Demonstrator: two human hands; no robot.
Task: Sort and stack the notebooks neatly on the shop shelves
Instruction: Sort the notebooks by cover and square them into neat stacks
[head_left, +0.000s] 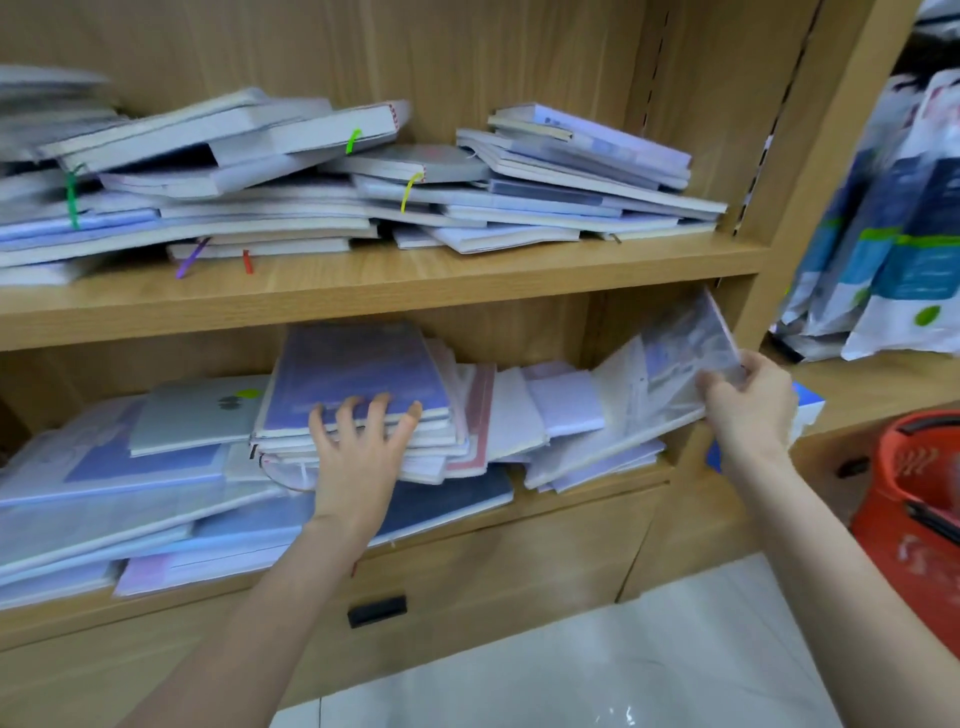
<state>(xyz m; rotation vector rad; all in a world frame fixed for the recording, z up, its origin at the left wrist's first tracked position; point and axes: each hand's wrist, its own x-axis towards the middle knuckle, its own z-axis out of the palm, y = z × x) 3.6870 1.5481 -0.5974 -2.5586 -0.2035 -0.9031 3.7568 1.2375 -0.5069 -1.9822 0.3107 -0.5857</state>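
Observation:
On the lower shelf (587, 493) lies a loose heap of notebooks. My left hand (358, 452) presses with spread fingers against the front edges of a tilted pile topped by a purple notebook (358, 369). At the shelf's right end my right hand (748, 405) grips a plastic-wrapped notebook (680, 364), which stands tilted against the side panel. White and pink notebooks (498, 415) lie between the two hands. The upper shelf (415, 280) carries untidy stacks of notebooks (322, 182), some with coloured ribbon markers.
A grey notebook (197, 415) and flat blue ones (104, 483) fill the lower shelf's left side. A drawer with a black handle (376, 610) sits below. A red shopping basket (909, 509) stands on the floor at right, with hanging packaged goods (893, 249) above it.

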